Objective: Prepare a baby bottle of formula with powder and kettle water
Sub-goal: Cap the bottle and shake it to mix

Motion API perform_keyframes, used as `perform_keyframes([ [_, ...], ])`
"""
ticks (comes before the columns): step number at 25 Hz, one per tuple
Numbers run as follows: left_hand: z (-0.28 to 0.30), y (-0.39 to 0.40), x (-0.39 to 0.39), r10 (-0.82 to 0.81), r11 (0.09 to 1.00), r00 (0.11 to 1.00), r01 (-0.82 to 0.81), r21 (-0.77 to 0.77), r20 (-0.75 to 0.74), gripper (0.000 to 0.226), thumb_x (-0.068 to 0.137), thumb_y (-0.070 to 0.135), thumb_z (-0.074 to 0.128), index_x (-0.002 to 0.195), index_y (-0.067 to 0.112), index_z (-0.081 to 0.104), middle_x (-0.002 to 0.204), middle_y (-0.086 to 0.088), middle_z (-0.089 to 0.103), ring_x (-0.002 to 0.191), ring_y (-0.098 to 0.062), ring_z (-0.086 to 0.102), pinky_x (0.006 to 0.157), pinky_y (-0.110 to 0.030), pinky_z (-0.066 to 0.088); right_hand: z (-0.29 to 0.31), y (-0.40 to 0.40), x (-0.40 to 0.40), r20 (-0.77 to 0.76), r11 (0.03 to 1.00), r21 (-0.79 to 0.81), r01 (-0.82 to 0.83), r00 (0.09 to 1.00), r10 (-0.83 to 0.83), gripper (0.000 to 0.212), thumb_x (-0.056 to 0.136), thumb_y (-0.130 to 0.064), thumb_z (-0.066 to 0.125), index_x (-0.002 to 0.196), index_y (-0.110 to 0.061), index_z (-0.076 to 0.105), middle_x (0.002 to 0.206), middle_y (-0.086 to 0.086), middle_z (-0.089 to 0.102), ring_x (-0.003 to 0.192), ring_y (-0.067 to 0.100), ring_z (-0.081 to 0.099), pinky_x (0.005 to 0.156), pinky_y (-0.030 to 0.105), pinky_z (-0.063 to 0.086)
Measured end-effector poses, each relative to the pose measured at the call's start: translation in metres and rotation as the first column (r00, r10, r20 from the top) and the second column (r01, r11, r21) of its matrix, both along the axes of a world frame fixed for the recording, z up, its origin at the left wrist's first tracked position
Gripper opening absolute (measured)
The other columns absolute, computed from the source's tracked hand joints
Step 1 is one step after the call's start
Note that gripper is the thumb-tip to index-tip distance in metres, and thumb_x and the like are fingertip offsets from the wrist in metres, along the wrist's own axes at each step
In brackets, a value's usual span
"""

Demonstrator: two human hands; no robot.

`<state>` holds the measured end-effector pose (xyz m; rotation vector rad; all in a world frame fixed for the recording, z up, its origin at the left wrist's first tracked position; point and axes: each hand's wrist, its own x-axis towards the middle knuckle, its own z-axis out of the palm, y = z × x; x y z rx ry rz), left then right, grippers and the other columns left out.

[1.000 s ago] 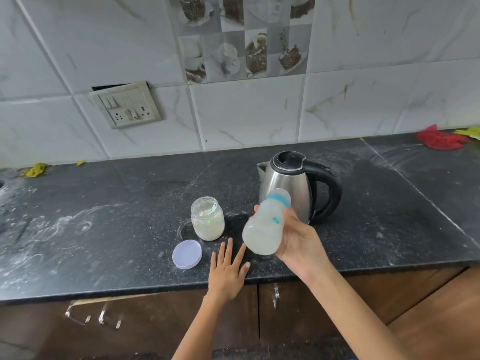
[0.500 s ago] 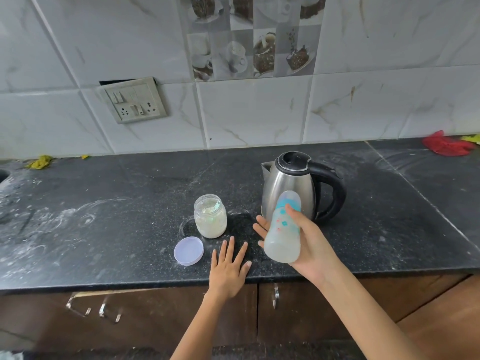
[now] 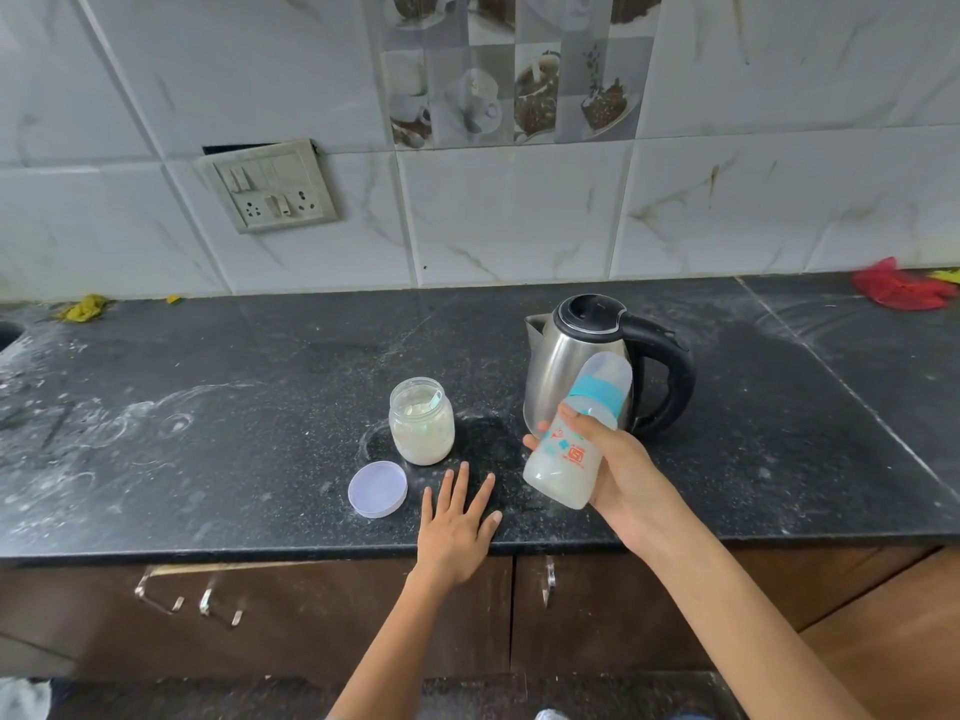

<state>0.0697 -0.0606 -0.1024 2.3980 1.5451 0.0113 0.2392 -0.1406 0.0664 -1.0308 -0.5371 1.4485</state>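
1. Countertop of dark speckled stone (image 3: 234, 459) runs across our view, dusted with white smears, and a grey switch and socket plate (image 3: 270, 187) sits on the tiled wall above its left part.
2. We see a round pale lilac plastic lid (image 3: 377, 489) lying flat on the counter, just in front of and left of an open clear jar of white powder (image 3: 421, 421) that has a scoop inside.
3. Our left hand (image 3: 454, 527) lies flat at the counter's front edge, fingers straight and spread, holding nothing, just right of the lid.
4. Our right hand (image 3: 623, 472) wraps its fingers and thumb round a clear baby bottle with a teal collar and a translucent cap (image 3: 574, 439). The bottle holds milky white liquid, is lifted off the counter and tilts with its top towards the right.
5. Behind the bottle stands a stainless steel kettle with a black lid and black handle (image 3: 561, 371), upright on the counter.
6. At the far right, we spot a crumpled red cloth (image 3: 901, 289) by the wall.
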Motion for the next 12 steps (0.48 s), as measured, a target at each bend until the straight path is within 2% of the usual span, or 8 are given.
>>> perform_keyframes([
  [2,-0.001,0.0,0.0,-0.002,1.0,1.0,0.002,-0.002,0.0,0.054,0.099,0.05,0.017,0.147,0.038,-0.003,0.158,0.001,-0.015,0.145,-0.02,-0.017,0.116,-0.045,-0.012,-0.003,0.0,0.001,-0.018,1.0,-0.01,-0.009,1.0,0.009,0.032,0.086,-0.02,0.063,0.117,-0.019,0.055,0.111,0.01,0.072,0.107,0.027,0.068,0.095,0.047,0.051],
  [4,0.0,0.0,0.0,-0.003,1.0,1.0,0.003,-0.003,-0.003,0.054,0.099,0.05,0.017,0.148,0.038,-0.002,0.158,0.001,-0.016,0.144,-0.02,-0.017,0.116,-0.045,-0.012,-0.003,-0.002,0.001,0.015,0.999,-0.006,-0.041,0.999,0.042,0.036,0.092,-0.017,0.057,0.127,-0.019,0.05,0.119,0.011,0.069,0.112,0.028,0.065,0.096,0.047,0.051],
  [7,-0.001,0.0,0.0,0.0,1.0,1.0,0.0,0.002,-0.004,0.054,0.099,0.05,0.017,0.147,0.038,-0.003,0.158,0.0,-0.016,0.144,-0.02,-0.017,0.115,-0.044,-0.012,-0.001,0.0,0.009,0.247,0.993,0.106,-0.046,0.969,0.019,0.078,0.078,-0.022,0.069,0.143,-0.034,0.029,0.125,0.005,0.062,0.108,0.019,0.066,0.076,0.042,0.06],
  [8,-0.001,0.0,0.0,0.0,1.0,1.0,0.0,0.003,0.001,0.054,0.099,0.05,0.016,0.147,0.038,-0.003,0.158,0.0,-0.016,0.144,-0.02,-0.017,0.115,-0.044,-0.012,0.0,0.003,0.01,0.259,0.985,0.17,-0.004,0.965,-0.041,0.088,0.075,-0.021,0.071,0.144,-0.042,0.021,0.125,0.002,0.06,0.109,0.019,0.066,0.074,0.043,0.06],
  [10,-0.002,0.002,-0.001,-0.002,1.0,1.0,0.002,0.01,-0.007,0.056,0.096,0.056,0.01,0.147,0.038,-0.003,0.158,0.0,-0.015,0.145,-0.02,-0.017,0.115,-0.044,-0.012,-0.003,0.008,0.006,0.128,0.958,0.248,0.147,0.975,-0.183,0.09,0.077,-0.015,0.07,0.143,-0.047,0.018,0.125,0.001,0.057,0.11,0.022,0.064,0.074,0.05,0.06],
  [11,-0.003,0.002,0.0,-0.003,1.0,1.0,0.003,0.013,-0.008,0.063,0.089,0.063,0.0,0.147,0.038,-0.001,0.158,0.0,-0.013,0.145,-0.02,-0.016,0.115,-0.044,-0.011,-0.006,0.008,-0.002,0.086,0.955,0.244,0.169,0.977,-0.195,0.087,0.077,-0.013,0.07,0.141,-0.046,0.021,0.124,0.002,0.057,0.11,0.024,0.064,0.073,0.053,0.059],
  [12,-0.003,0.001,0.001,-0.005,1.0,1.0,0.005,0.014,0.001,0.078,0.079,0.071,-0.013,0.148,0.037,0.002,0.159,0.0,-0.01,0.145,-0.021,-0.014,0.115,-0.044,-0.011,-0.008,0.007,-0.01,0.107,0.967,0.22,0.13,0.982,-0.156,0.089,0.075,-0.013,0.073,0.139,-0.045,0.021,0.124,0.003,0.057,0.108,0.024,0.065,0.072,0.054,0.059],
])
